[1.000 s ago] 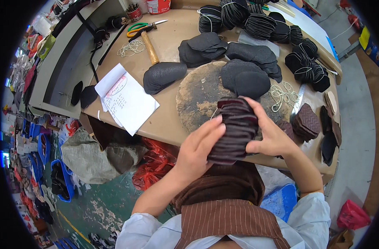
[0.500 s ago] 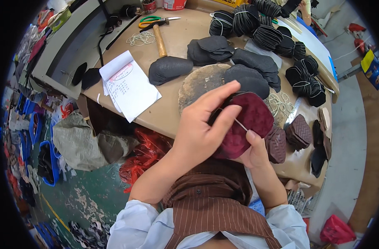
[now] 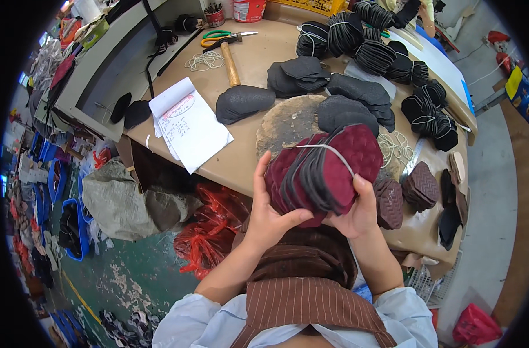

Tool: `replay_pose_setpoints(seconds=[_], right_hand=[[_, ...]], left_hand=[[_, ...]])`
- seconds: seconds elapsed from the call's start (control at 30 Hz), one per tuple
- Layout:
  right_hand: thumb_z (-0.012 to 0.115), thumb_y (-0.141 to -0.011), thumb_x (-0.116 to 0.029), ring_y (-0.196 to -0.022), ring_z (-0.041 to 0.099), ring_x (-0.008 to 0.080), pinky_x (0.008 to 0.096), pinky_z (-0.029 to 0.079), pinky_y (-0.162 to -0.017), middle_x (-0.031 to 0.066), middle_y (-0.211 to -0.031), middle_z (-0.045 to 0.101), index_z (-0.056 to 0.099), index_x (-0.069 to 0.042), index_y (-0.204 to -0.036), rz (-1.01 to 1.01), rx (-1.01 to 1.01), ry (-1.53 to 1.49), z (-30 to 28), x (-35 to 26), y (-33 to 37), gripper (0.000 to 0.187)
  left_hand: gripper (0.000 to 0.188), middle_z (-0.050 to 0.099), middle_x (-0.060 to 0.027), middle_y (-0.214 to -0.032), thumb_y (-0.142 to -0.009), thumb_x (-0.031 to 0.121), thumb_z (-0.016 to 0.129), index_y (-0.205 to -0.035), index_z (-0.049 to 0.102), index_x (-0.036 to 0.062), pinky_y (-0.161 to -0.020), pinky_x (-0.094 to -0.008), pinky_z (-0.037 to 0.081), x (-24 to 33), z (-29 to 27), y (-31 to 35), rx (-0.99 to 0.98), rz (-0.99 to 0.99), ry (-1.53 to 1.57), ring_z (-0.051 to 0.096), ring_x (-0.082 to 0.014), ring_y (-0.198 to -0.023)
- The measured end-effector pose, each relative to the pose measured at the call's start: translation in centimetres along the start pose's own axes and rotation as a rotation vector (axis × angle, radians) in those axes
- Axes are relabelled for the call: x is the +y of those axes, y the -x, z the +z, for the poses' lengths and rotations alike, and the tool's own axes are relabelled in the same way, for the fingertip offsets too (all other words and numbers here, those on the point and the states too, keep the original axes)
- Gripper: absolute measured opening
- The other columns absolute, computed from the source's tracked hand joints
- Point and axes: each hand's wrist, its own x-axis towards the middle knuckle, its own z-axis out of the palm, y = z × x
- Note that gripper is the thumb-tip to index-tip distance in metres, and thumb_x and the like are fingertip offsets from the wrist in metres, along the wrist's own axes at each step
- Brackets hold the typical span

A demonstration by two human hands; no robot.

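A bundle of dark red, quilted shoe-insole-shaped pieces (image 3: pixel 319 174) with dark grey edges is held up between both hands, just over the table's near edge. One pale elastic band (image 3: pixel 332 152) runs across the stack. My left hand (image 3: pixel 274 214) cups the bundle's left side, fingers up along it and thumb across the near side. My right hand (image 3: pixel 359 210) grips the lower right, its thumb near the band. Behind the bundle lies a round wooden block (image 3: pixel 284 124), partly covered, with loose black pieces (image 3: pixel 346 113) on it.
Stacks of black pieces (image 3: pixel 245 103) and tied black bundles (image 3: pixel 374 57) lie across the table. Brown quilted stacks (image 3: pixel 420 187) sit at the right beside loose pale bands (image 3: pixel 393 148). At the left are a notepad (image 3: pixel 192 124), a hammer (image 3: pixel 230 65) and scissors (image 3: pixel 224 38).
My left hand has moved from over the bundle down to its left side. The bundle has turned, showing its layered edges, and the band now lies across it.
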Motion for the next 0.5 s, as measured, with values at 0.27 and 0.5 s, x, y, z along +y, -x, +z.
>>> replay_pose_setpoints(seconds=[0.27,0.5], right_hand=[[0.039,-0.09,-0.057,-0.123,0.05,0.0279,0.0483,0.04,-0.102,0.0093,-0.136,0.051,0.049,-0.013,-0.134,0.127,-0.001,-0.357,-0.8,0.5,-0.1,0.063],[0.046,-0.09,-0.055,-0.126,0.047,0.0262,0.0477,0.038,-0.105,0.0065,-0.138,0.049,0.049,-0.015,-0.134,0.156,0.02,-0.428,-0.6,0.8,-0.2,0.06]], left_hand=[[0.086,0.047,-0.012,-0.133,-0.068,0.003,0.083,-0.138,0.033,-0.0007,-0.103,-0.0328,0.039,1.9,0.3,-0.8,-0.057,-0.129,0.064,0.048,-0.0188,-0.121],[0.079,0.049,-0.0112,-0.132,-0.073,-0.002,0.077,-0.139,0.035,-0.001,-0.102,-0.0317,0.04,1.8,0.1,-1.2,-0.073,-0.13,0.148,0.049,-0.0179,-0.12]])
